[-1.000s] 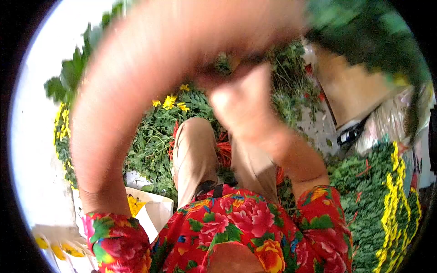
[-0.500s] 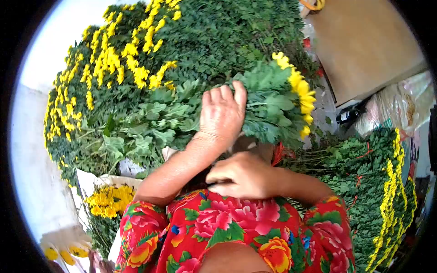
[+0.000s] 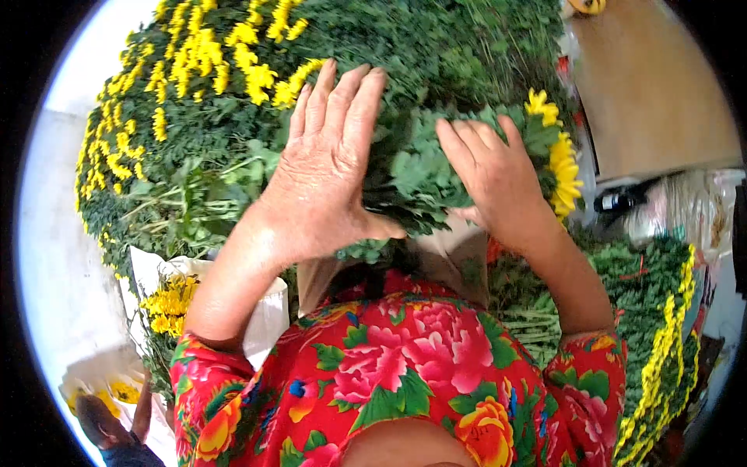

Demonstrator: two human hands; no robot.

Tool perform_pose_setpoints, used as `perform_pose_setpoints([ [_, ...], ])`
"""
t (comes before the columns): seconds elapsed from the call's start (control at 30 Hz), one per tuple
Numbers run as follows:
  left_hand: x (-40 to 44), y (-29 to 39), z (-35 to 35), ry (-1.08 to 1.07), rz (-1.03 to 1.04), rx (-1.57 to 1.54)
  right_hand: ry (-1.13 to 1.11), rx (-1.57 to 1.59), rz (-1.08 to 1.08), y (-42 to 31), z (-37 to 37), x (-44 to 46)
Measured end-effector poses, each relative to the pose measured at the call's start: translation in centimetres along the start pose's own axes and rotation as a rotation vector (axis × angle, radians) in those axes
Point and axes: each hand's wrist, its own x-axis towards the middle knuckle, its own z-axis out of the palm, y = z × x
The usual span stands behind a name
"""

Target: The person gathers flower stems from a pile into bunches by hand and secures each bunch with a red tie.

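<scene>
A bunch of yellow chrysanthemums [image 3: 424,167] lies crosswise in front of me, with its flower heads to the right and leafy stems to the left. My right hand [image 3: 502,175] is curled over its leaves just below the blooms, thumb on the near side. Over the stem part is my left hand [image 3: 323,167], its fingers stretched out and its thumb spread to the right. It lies on or just above the leaves; the contact is hidden under the palm.
A large pile of yellow chrysanthemums [image 3: 206,117] stretches beyond my hands. More bunches [image 3: 654,296] lie at right, tied with red strings. A brown board [image 3: 654,86] and a dark bottle [image 3: 618,200] are at upper right. Wrapped yellow flowers [image 3: 167,303] stand lower left, near another person [image 3: 109,424].
My left hand has loosened from the bunch, moved left and stretched its fingers. My right hand has moved from near my chest onto the bunch. Another person's head shows at lower left.
</scene>
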Motion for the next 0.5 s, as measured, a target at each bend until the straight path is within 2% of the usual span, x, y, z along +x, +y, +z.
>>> perform_pose_setpoints([
  [0.07,-0.9,-1.0,4.1,-0.21,0.033,0.115,0.083,0.045,-0.034,0.5,0.5,-0.4],
  [0.1,-0.6,-0.9,5.5,-0.287,-0.059,0.185,0.058,0.037,-0.032,0.6,0.7,-0.5],
  [0.13,-0.5,-0.9,6.0,-0.248,-0.059,0.229,0.058,0.047,-0.032,1.0,0.9,-0.6],
  [0.2,0.1,0.2,6.2,-0.318,-0.152,0.239,0.107,0.133,-0.077,2.1,0.9,-1.2],
  [0.23,0.1,-0.1,6.9,-0.256,-0.122,0.275,0.171,0.198,-0.113,2.8,0.4,-1.8],
  [0.3,0.1,0.1,7.0,-0.212,-0.113,0.236,0.361,0.576,-0.068,5.2,-2.8,-3.3],
  [0.37,0.0,1.0,6.9,-0.23,-0.174,0.234,0.602,0.768,0.321,7.8,-4.4,-6.7],
  [0.43,0.2,1.7,7.1,-0.266,-0.257,0.227,0.765,0.751,0.674,12.9,-2.4,-10.8],
  [0.47,0.3,1.6,7.1,-0.279,-0.257,0.251,0.836,0.711,0.703,16.2,1.4,-12.8],
  [0.5,0.4,1.6,7.2,-0.272,-0.251,0.236,0.542,0.54,1.029,18.8,6.4,-16.1],
])
